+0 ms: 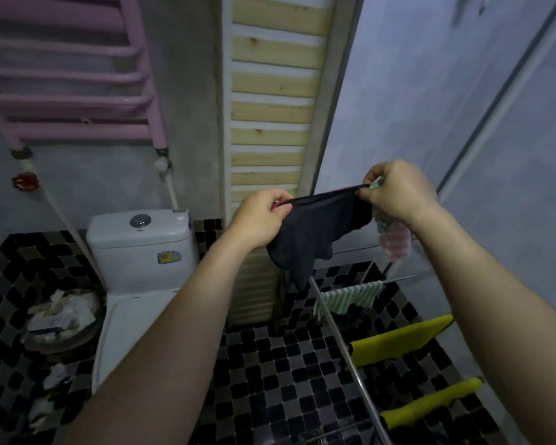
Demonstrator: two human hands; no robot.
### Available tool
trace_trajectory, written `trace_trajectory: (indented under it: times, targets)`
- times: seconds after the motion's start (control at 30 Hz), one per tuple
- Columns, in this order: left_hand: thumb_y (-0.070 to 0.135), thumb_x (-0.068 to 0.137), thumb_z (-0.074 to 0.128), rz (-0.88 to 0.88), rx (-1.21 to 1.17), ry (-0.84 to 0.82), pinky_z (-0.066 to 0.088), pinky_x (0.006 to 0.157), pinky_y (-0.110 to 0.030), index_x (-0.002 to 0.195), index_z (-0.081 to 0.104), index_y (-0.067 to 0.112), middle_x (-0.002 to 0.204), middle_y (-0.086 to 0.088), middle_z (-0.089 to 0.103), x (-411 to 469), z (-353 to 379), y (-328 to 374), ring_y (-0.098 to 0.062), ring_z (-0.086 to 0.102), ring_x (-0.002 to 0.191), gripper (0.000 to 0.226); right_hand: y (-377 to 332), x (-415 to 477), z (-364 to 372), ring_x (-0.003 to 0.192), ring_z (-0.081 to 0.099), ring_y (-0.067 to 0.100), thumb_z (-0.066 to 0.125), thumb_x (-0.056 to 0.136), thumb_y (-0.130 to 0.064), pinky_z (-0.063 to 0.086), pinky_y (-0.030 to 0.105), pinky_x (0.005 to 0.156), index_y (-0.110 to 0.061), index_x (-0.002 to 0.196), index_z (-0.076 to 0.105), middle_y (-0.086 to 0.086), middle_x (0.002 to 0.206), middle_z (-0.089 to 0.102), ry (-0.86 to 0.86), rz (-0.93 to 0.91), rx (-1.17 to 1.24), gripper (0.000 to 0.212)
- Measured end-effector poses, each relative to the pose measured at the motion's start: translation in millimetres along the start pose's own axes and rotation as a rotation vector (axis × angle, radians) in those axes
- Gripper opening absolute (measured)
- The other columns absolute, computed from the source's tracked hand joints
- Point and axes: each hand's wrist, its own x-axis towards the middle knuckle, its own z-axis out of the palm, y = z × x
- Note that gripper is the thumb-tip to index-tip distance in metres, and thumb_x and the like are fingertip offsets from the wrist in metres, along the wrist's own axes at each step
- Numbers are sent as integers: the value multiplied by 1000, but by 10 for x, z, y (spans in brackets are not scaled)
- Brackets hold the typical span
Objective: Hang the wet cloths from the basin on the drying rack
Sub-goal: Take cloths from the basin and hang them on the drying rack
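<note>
I hold a dark navy cloth (315, 232) stretched between both hands at chest height. My left hand (257, 220) pinches its left top edge and my right hand (395, 191) pinches the right top edge. A pale pink-and-green patterned cloth (392, 239) also dangles from my right hand. The metal drying rack (344, 342) stands below and to the right. On its bars hang a green striped cloth (347, 298) and two yellow cloths (402, 338) (430, 403). The basin is out of view.
A white toilet (142, 248) stands at the left, with a waste bin full of paper (61, 319) beside it. A pink wall radiator (68, 78) hangs above. A wooden slatted panel (276, 101) leans in the corner. The floor has dark checkered tiles (270, 380).
</note>
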Motion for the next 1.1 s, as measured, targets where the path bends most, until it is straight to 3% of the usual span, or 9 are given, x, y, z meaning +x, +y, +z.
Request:
trace_trajectory:
  times: [0.17,0.3,0.43,0.5,0.7,0.83,0.9,1.0,1.1]
  targets:
    - [15,98,47,-48,16,58,50,86,-34,104,69,18,101,3,67,658,505,-36,-17,60,97,23,551,488,196,64,65,22,69,81,-21,45,26,55,-17,83,65,5,71,68,-108,76,70,6]
    - [16,98,44,-108,121,43,43,73,-27,106,68,18,107,0,68,1187,916,-156,-17,59,95,25,904,848,318,64,52,20,69,78,-15,35,25,53,-15,80,61,5,72,57,-95,53,152,8]
    - [9,85,60,-27,144,-169,42,83,-21,117,63,20,121,0,64,1482,1255,-191,-17,59,106,34,985,1035,542,54,42,16,67,77,-9,32,25,46,-10,77,56,0,61,45,-188,-18,245,11]
    - [10,79,70,-2,12,-340,46,81,-26,117,61,21,115,0,65,1569,1448,-131,-17,61,96,41,1014,1120,716,56,42,17,67,76,-8,34,28,49,-12,78,56,-1,60,45,-233,-58,255,12]
    - [25,82,73,-33,54,-401,33,59,-28,77,71,18,64,0,58,1796,1686,-263,-11,50,58,10,1388,1169,957,54,56,6,77,81,-22,43,16,45,-19,102,69,1,71,64,-437,177,597,23]
    - [21,92,63,-21,-30,-397,39,63,-25,81,69,20,69,8,64,1758,1684,-327,-4,55,63,12,1676,1039,1087,59,59,-5,70,87,-16,44,12,46,-19,101,73,1,90,70,-515,252,724,15]
    - [20,93,60,-19,-71,-386,42,67,-26,85,69,22,75,10,66,1764,1676,-352,-3,59,69,12,1725,975,1171,51,56,-7,63,91,-11,41,13,45,-16,95,72,-4,77,70,-546,309,846,11]
    - [20,94,59,-54,-135,-329,45,72,-29,97,70,11,94,-8,72,1797,1610,-386,-15,65,83,15,1770,921,1300,59,64,6,62,91,-12,49,26,62,-13,82,75,0,70,72,-521,424,1033,16]
    - [19,90,64,-58,-193,-296,47,74,-28,97,68,14,93,-5,70,1868,1537,-374,-12,64,83,10,1781,906,1323,84,65,4,66,85,-33,49,24,68,-18,104,73,-3,96,72,-564,390,967,25]
